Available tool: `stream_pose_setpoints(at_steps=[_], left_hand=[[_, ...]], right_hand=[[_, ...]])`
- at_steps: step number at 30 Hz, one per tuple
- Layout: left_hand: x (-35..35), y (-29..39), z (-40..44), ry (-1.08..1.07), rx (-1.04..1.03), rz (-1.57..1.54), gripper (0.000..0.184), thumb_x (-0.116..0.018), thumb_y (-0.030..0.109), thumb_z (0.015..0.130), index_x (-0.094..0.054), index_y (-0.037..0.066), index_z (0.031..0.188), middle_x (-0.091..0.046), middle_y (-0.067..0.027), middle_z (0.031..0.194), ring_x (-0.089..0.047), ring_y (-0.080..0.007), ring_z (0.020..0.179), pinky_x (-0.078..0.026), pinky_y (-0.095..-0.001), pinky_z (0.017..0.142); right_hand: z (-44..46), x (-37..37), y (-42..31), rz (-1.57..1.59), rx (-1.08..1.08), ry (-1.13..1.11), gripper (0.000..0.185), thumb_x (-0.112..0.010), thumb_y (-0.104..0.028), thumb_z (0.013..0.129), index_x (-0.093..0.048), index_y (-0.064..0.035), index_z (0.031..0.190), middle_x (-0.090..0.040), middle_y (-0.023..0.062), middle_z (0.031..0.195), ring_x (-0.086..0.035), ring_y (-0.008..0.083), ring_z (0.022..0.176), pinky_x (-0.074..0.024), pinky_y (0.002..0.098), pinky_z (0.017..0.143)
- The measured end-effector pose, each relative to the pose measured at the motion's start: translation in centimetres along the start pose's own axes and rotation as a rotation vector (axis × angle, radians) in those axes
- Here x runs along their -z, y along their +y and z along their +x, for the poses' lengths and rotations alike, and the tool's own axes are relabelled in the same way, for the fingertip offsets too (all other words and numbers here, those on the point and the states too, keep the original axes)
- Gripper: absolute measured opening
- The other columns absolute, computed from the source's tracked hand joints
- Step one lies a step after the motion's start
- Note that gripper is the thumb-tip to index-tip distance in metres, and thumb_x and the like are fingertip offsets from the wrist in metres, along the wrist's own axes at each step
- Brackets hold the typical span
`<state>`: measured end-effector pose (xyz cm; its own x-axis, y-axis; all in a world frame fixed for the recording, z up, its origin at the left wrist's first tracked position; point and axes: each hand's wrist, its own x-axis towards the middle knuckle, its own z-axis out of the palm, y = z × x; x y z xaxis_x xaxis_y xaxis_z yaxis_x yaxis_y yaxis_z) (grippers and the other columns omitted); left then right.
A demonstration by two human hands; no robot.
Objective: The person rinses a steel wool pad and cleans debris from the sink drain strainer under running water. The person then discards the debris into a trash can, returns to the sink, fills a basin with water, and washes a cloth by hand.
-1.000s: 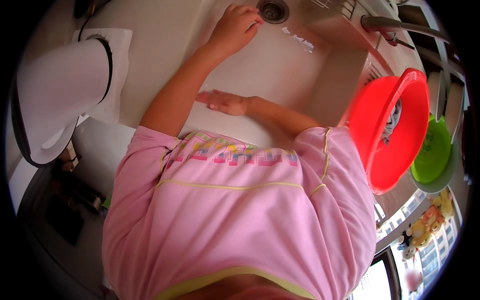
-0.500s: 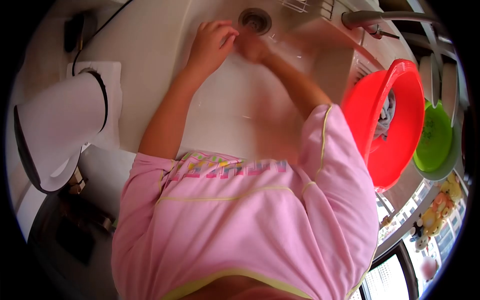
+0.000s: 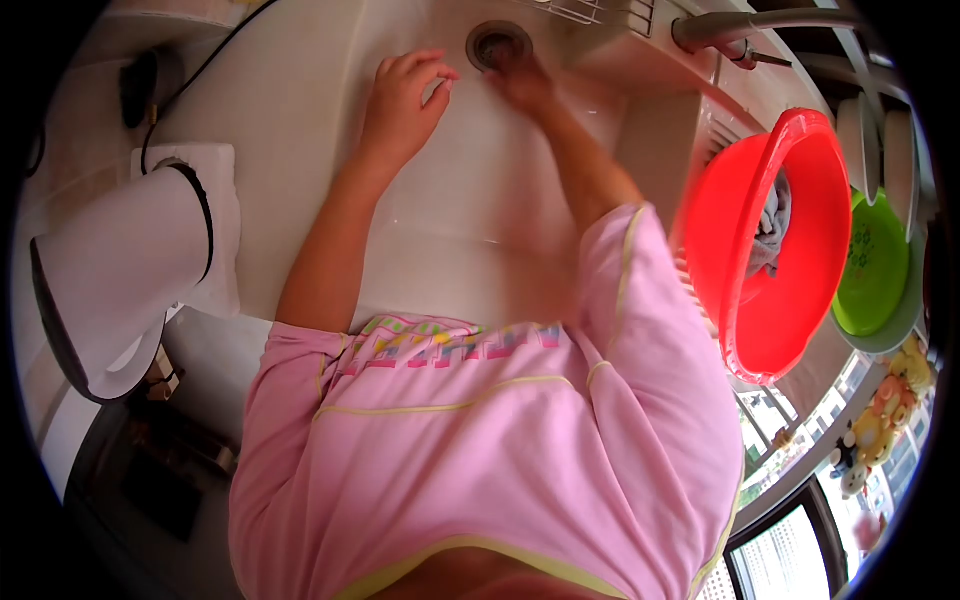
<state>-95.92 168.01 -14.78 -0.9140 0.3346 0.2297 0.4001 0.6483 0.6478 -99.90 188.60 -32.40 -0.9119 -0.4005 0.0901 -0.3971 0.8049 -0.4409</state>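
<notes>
My left hand [image 3: 402,108] is over the left side of the pale sink [image 3: 450,215], fingers loosely curved, thumb apart and nothing in it. Beside the metal drain [image 3: 497,46] is my right hand [image 3: 522,84], partly overlapping its lower right edge. Motion blurs its fingers, and whether it holds anything cannot be made out. A gap separates the two hands.
A red basin [image 3: 806,235] with a grey cloth [image 3: 770,228] in it stands at the right, before a green basin [image 3: 872,265]. The faucet [image 3: 705,32] is at the upper right. A white appliance [image 3: 125,270] stands at the left.
My right hand has moved from the sink's near side up to the drain. My left hand has stayed raised and open. White patches seen near the drain earlier no longer show. The view has shifted slightly.
</notes>
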Motion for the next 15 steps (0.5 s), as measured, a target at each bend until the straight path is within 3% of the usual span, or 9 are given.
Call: stream_pose_setpoints(at_steps=[4, 5, 7, 9, 12, 13, 15], left_hand=[[-0.1, -0.3, 0.4, 0.000, -0.043, 0.017, 0.011, -0.057, 0.010, 0.075, -0.060, 0.011, 0.084, -0.055, -0.0051, 0.105, -0.045, -0.0269, 0.100, -0.039, -0.0352, 0.084], [-0.1, -0.1, 0.3, 0.003, -0.027, 0.004, 0.010, -0.057, 0.010, 0.075, -0.060, 0.011, 0.084, -0.055, -0.0053, 0.105, -0.045, -0.0270, 0.100, -0.039, -0.0353, 0.084], [0.0, 0.2, 0.1, -0.006, -0.007, -0.006, 0.010, -0.057, 0.011, 0.075, -0.060, 0.010, 0.084, -0.055, -0.0057, 0.105, -0.045, -0.0272, 0.100, -0.039, -0.0355, 0.084], [0.0, 0.3, 0.1, -0.029, -0.005, 0.000, 0.010, -0.057, 0.011, 0.075, -0.060, 0.010, 0.084, -0.055, -0.0061, 0.104, -0.045, -0.0274, 0.099, -0.039, -0.0356, 0.083], [-0.1, -0.1, 0.0, -0.020, -0.049, 0.055, 0.011, -0.057, 0.010, 0.074, -0.060, 0.010, 0.084, -0.055, -0.0066, 0.104, -0.046, -0.0274, 0.098, -0.039, -0.0356, 0.083], [-0.1, -0.1, -0.2, -0.024, -0.048, 0.055, 0.011, -0.057, 0.010, 0.075, -0.060, 0.010, 0.085, -0.055, -0.0067, 0.104, -0.046, -0.0275, 0.098, -0.039, -0.0356, 0.083], [-0.1, -0.2, 0.1, -0.024, -0.046, 0.049, 0.011, -0.057, 0.011, 0.076, -0.060, 0.010, 0.087, -0.055, -0.0071, 0.104, -0.047, -0.0278, 0.096, -0.037, -0.0358, 0.084]], right_hand=[[-0.3, 0.3, 0.1, -0.180, 0.293, 0.136, 0.047, -0.054, -0.028, 0.077, -0.046, -0.0031, 0.115, -0.044, 0.0142, 0.121, -0.040, 0.0316, 0.110, -0.0302, 0.0391, 0.095], [-1.4, 1.9, -3.4, 0.163, 0.154, -0.090, 0.050, -0.055, -0.029, 0.076, -0.044, -0.0037, 0.119, -0.042, 0.0140, 0.123, -0.038, 0.0319, 0.114, -0.0285, 0.0392, 0.096], [-4.0, -0.9, -8.1, 0.269, 0.313, -0.353, 0.051, -0.053, -0.031, 0.080, -0.041, -0.0071, 0.124, -0.037, 0.0109, 0.130, -0.033, 0.0273, 0.119, -0.0249, 0.0378, 0.100], [-7.2, -3.8, -11.4, 0.376, 0.733, -0.345, 0.050, -0.051, -0.032, 0.082, -0.040, -0.0090, 0.125, -0.036, 0.0087, 0.131, -0.032, 0.0267, 0.120, -0.0244, 0.0378, 0.101], [-7.1, -2.8, -10.8, 0.314, 0.880, -0.392, 0.051, -0.052, -0.031, 0.081, -0.039, -0.0104, 0.126, -0.035, 0.0074, 0.132, -0.031, 0.0267, 0.121, -0.0241, 0.0384, 0.101], [-5.4, -0.1, -10.1, 0.352, 0.539, -0.624, 0.054, -0.054, -0.030, 0.079, -0.037, -0.0147, 0.128, -0.034, 0.0048, 0.133, -0.029, 0.0257, 0.123, -0.0211, 0.0370, 0.103], [-4.1, -1.7, -3.6, 0.094, 0.272, -0.100, 0.053, -0.056, -0.028, 0.075, -0.042, -0.0063, 0.122, -0.037, 0.0131, 0.129, -0.034, 0.0297, 0.118, -0.0264, 0.0382, 0.099]])
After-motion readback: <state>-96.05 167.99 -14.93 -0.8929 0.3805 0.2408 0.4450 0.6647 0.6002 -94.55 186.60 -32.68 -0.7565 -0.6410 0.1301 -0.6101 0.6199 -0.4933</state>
